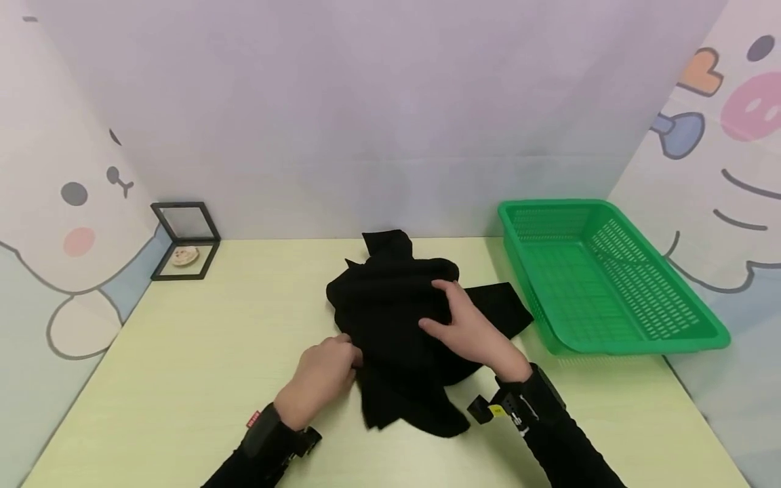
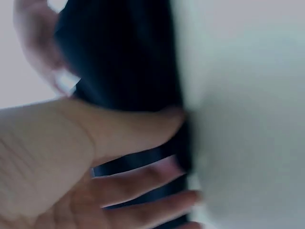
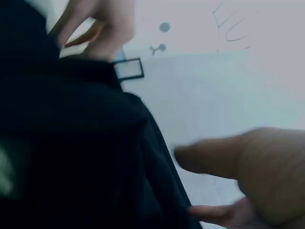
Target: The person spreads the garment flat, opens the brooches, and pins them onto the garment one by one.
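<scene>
A crumpled black garment (image 1: 396, 318) lies on the table in the middle of the head view, with a sleeve-like strip (image 1: 502, 308) sticking out to the right. At its left edge my left hand (image 1: 326, 369) pinches the fabric; the left wrist view has thumb and fingers at the dark cloth (image 2: 128, 57), blurred. My right hand (image 1: 466, 329) is over the garment's right side, thumb and fingers spread apart. In the right wrist view, its thumb (image 3: 209, 155) stands off from the folded cloth (image 3: 86, 109), with a fingertip close to the lower edge.
A green plastic basket (image 1: 552, 332) with perforated walls stands at the right, close to the end of the strip. At the back left, a small black-framed case (image 1: 207, 261) stands open with a round, pale item (image 1: 184, 255) in it. Printed curtains (image 1: 390, 122) enclose the table (image 1: 244, 352).
</scene>
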`<state>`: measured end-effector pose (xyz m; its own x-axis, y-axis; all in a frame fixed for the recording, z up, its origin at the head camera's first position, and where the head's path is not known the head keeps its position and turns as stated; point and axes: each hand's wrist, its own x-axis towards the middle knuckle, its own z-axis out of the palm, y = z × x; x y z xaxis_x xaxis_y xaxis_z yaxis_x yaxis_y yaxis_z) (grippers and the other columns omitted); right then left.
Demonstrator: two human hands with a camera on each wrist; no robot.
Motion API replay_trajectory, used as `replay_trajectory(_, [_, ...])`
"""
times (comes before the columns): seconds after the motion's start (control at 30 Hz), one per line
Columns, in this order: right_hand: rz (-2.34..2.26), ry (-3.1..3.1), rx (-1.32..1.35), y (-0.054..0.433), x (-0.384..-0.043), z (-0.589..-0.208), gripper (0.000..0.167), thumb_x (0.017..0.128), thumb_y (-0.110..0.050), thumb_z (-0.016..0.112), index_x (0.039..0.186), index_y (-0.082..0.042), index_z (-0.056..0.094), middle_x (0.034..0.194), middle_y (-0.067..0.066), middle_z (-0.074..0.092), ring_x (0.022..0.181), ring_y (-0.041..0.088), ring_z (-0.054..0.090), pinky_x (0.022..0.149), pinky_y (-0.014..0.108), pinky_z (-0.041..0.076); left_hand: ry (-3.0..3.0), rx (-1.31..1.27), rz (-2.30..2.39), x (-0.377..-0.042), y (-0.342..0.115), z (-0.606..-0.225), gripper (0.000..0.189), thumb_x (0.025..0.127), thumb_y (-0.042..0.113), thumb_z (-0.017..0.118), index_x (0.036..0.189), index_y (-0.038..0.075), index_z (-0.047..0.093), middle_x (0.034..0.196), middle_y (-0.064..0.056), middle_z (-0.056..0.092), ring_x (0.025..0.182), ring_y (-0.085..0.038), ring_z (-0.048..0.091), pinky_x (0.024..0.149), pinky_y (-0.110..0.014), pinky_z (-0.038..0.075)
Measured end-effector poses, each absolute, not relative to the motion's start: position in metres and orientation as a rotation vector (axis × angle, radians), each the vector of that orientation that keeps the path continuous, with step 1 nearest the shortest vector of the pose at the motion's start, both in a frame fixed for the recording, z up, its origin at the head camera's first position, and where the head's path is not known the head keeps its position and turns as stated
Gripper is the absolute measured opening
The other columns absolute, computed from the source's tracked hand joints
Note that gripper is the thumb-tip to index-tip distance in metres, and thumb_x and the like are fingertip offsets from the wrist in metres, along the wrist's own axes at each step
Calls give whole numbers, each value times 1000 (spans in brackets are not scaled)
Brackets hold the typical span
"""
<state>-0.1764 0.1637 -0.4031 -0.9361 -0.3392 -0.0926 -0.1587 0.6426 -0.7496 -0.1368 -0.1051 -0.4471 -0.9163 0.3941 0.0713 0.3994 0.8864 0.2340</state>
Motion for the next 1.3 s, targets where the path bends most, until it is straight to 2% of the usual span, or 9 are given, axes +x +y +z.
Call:
replay_trajectory(0.13, [-1045, 2546, -328, 165, -176, -406, 92, 105, -29, 61, 162, 5, -2, 169, 31, -5, 158, 48, -1, 125, 63, 19, -3145, -526, -392, -141, -133, -424, 29, 80, 0, 68, 62, 22, 62, 77, 1, 65, 69, -17, 62, 52, -38, 48])
replay_trajectory(0.27, [-970, 2488, -281, 167, -175, -409, 100, 105, -30, 60, 159, 7, -15, 167, 31, -17, 156, 47, -13, 126, 63, 13, -3307, -323, -409, -146, -167, -396, 20, 85, 1, 66, 81, 17, 77, 92, -4, 74, 74, -19, 64, 56, -42, 52])
replay_trajectory(0.4, [-897, 2500, -280, 171, -174, -410, 107, 101, -26, 68, 159, 8, -16, 164, 37, 19, 153, 48, 24, 123, 58, 28, -3411, -132, -431, -150, -201, -375, 27, 89, 1, 61, 106, 11, 80, 111, -17, 74, 73, -23, 62, 54, -42, 50])
replay_trajectory(0.53, [-817, 2503, -242, 172, -172, -410, 118, 93, -18, 78, 158, 7, -17, 107, 25, 69, 106, 36, 68, 97, 47, 52, -3395, 7, -454, -152, -227, -365, 29, 94, 5, 58, 117, 5, 76, 117, -25, 71, 72, -26, 61, 53, -43, 48])
replay_trajectory(0.63, [-784, 2529, -224, 173, -172, -411, 114, 92, -10, 77, 159, 5, -15, 84, 15, 67, 83, 27, 67, 80, 41, 52, -3370, 83, -476, -152, -236, -365, 30, 96, 7, 58, 121, 3, 74, 118, -28, 70, 70, -27, 60, 53, -44, 47])
replay_trajectory(0.87, [-892, 2755, -269, 178, -175, -404, 85, 97, 1, 64, 159, 2, 7, 113, 19, 68, 82, 24, 66, 76, 40, 52, -3237, 27, -530, -151, -206, -374, 34, 94, 3, 58, 127, 0, 67, 116, -26, 69, 75, -30, 63, 54, -44, 50])
replay_trajectory(1.07, [-993, 2911, -350, 180, -174, -395, 75, 97, 2, 64, 158, 2, 20, 106, 13, 70, 87, 26, 69, 76, 41, 55, -3130, -437, -670, -140, -133, -402, 19, 95, 25, 75, 112, 15, 73, 96, -1, 71, 82, -17, 66, 67, -39, 55])
replay_trajectory(1.17, [-1028, 2926, -395, 179, -174, -393, 68, 98, 2, 64, 155, 1, 29, 108, 14, 70, 90, 26, 69, 76, 41, 56, -3170, -590, -617, -130, -106, -420, 31, 90, 33, 81, 115, 16, 72, 99, 0, 70, 85, -17, 68, 66, -36, 56])
replay_trajectory(1.3, [-1054, 2921, -408, 181, -173, -391, 60, 97, 1, 65, 151, 1, 38, 106, 14, 69, 88, 24, 68, 74, 39, 55, -3148, -650, -505, -125, -92, -437, 29, 90, 18, 81, 116, 10, 71, 101, -7, 72, 80, -21, 69, 56, -34, 52])
